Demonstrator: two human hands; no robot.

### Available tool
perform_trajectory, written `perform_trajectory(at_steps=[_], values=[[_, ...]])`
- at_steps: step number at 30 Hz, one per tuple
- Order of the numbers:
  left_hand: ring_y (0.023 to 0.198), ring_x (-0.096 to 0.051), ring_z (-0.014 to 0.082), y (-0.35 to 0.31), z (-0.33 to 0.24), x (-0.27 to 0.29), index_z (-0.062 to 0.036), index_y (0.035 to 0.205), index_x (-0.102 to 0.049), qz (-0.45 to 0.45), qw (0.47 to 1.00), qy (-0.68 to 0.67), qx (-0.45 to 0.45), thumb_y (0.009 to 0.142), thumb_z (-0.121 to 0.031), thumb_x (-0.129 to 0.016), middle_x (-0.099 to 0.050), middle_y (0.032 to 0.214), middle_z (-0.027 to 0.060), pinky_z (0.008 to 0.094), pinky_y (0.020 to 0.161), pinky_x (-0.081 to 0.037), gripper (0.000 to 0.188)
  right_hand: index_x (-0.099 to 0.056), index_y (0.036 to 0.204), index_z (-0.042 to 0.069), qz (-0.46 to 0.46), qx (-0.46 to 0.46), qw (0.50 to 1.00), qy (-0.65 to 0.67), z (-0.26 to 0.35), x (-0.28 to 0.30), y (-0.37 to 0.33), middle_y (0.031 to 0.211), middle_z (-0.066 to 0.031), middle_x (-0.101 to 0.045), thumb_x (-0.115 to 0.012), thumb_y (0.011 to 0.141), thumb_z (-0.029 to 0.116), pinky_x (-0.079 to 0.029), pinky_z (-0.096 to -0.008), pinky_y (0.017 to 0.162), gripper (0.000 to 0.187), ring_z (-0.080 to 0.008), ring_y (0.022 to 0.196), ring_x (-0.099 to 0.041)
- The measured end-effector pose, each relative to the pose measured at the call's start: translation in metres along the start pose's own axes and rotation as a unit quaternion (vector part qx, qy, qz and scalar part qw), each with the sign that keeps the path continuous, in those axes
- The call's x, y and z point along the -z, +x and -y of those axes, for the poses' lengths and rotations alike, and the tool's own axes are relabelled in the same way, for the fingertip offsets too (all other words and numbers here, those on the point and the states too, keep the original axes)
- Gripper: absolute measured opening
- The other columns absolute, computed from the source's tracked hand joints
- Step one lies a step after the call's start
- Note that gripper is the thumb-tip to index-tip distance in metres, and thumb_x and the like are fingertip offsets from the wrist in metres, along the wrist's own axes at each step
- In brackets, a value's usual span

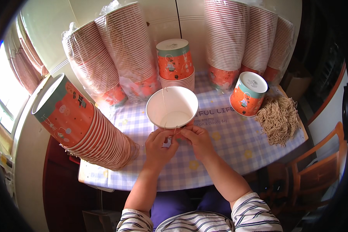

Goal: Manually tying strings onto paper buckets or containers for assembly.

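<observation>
An orange paper bucket (172, 103) with a white inside stands mouth up before me, tipped a little toward me. A thin beige string (164, 99) crosses its far rim and hangs down inside. At the near rim my left hand (159, 145) and my right hand (197, 140) are closed in pinches close together. Between their fingertips runs a short piece of string, and both hands touch the bucket's near side. My fingers partly hide the string's ends and the bucket's orange outer wall.
A tall stack of orange buckets (92, 131) leans at the left. Plastic-wrapped stacks (129, 50) (226, 42) stand along the back, with an upturned bucket stack (174, 63) between them. At the right are an upturned bucket (246, 96), a heap of beige strings (278, 121) and a wooden chair (317, 166).
</observation>
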State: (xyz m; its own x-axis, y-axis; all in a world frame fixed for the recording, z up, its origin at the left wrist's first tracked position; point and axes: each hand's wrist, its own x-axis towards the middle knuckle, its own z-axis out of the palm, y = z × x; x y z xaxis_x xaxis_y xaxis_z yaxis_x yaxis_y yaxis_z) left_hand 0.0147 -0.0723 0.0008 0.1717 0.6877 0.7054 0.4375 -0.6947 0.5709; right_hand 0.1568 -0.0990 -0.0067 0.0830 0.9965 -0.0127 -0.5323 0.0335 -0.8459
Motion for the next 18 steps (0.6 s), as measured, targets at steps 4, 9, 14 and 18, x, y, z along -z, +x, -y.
perform_trajectory(at_steps=[4,9,14,18], values=[[0.056,-0.054,0.0157,0.0001,-0.0011,0.0016,-0.0083,0.084,-0.066,0.005,1.000,0.000,0.002,0.064,-0.003,-0.067,-0.061,0.072,0.0042,0.0278,0.051,-0.045,0.021,-0.065,0.089,0.000,0.011,-0.002,1.000,0.008,-0.0008,0.0017,0.0007,0.083,-0.0058,-0.066,-0.061,0.085,0.013,-0.045,-0.0220,0.074,0.014,-0.0085,0.079,-0.059],[0.056,-0.054,0.0157,0.0043,-0.0087,0.0042,-0.0080,0.085,-0.066,0.021,0.999,-0.032,0.009,0.065,-0.005,-0.069,-0.061,0.072,0.0043,0.0275,0.051,-0.045,0.020,-0.065,0.089,0.000,0.007,-0.003,1.000,-0.003,-0.0009,0.0008,0.0005,0.083,-0.0052,-0.066,-0.060,0.086,0.013,-0.044,-0.0217,0.072,0.014,-0.0076,0.077,-0.058],[0.057,-0.054,0.0162,0.0018,-0.0044,0.0005,-0.0071,0.085,-0.066,0.014,0.999,-0.039,0.016,0.067,-0.005,-0.070,-0.061,0.072,0.0049,0.0275,0.051,-0.045,0.018,-0.065,0.087,0.000,0.012,0.000,1.000,-0.015,-0.0023,0.0011,0.0006,0.083,-0.0048,-0.066,-0.060,0.085,0.013,-0.044,-0.0216,0.071,0.014,-0.0072,0.075,-0.057],[0.057,-0.055,0.0162,0.0016,-0.0035,0.0006,-0.0063,0.084,-0.066,0.013,0.999,-0.039,0.013,0.068,-0.004,-0.068,-0.061,0.073,0.0052,0.0273,0.051,-0.045,0.017,-0.065,0.087,0.000,0.002,0.002,1.000,-0.019,-0.0037,0.0025,0.0017,0.081,-0.0046,-0.066,-0.060,0.085,0.013,-0.044,-0.0212,0.070,0.014,-0.0075,0.075,-0.057]])
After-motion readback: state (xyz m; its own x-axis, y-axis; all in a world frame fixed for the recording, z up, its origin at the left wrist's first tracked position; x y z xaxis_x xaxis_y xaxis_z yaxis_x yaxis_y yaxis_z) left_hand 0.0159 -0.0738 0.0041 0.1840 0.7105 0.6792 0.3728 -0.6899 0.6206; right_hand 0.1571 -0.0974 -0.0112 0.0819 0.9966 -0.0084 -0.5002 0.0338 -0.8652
